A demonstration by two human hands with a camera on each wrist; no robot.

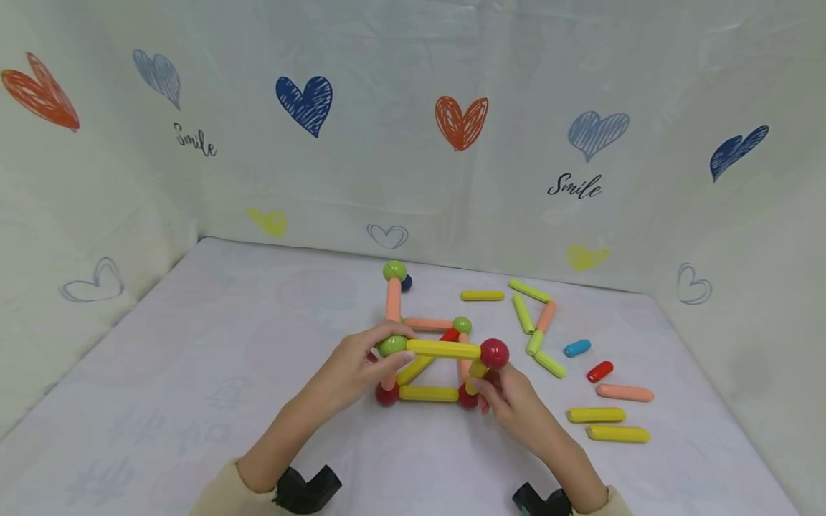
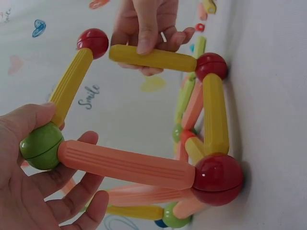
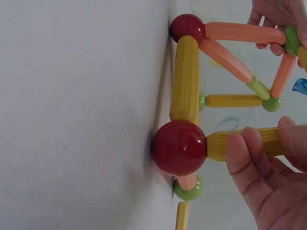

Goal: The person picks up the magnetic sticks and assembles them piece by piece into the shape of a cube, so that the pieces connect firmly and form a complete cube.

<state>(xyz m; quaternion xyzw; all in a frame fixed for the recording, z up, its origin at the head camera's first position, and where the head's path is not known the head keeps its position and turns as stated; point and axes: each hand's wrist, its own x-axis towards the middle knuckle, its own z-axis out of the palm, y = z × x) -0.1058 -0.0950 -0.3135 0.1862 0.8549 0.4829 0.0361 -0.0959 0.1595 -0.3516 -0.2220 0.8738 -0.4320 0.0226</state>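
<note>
A frame of rods and balls stands on the table. At its front left upper corner my left hand (image 1: 351, 369) holds a green ball (image 1: 391, 346) between thumb and fingers. From that ball a yellow rod (image 1: 444, 349) runs right to a red ball (image 1: 495, 353) at its far end. My right hand (image 1: 519, 408) pinches an upright yellow rod (image 3: 218, 145), which rises from the lower right red ball (image 3: 180, 147). In the left wrist view, this rod's upper end is close beside the upper red ball (image 2: 92, 43). A peach rod (image 2: 127, 163) joins the held green ball to the lower left red ball (image 2: 218, 179).
Behind, a peach rod (image 1: 393, 299) stands topped by a green ball (image 1: 394, 270), with a dark blue ball (image 1: 406, 283) beside it. Loose on the right lie yellow rods (image 1: 596, 415), a peach rod (image 1: 624, 393), a short red rod (image 1: 600, 371), a blue one (image 1: 577, 348) and several light green rods (image 1: 550, 364).
</note>
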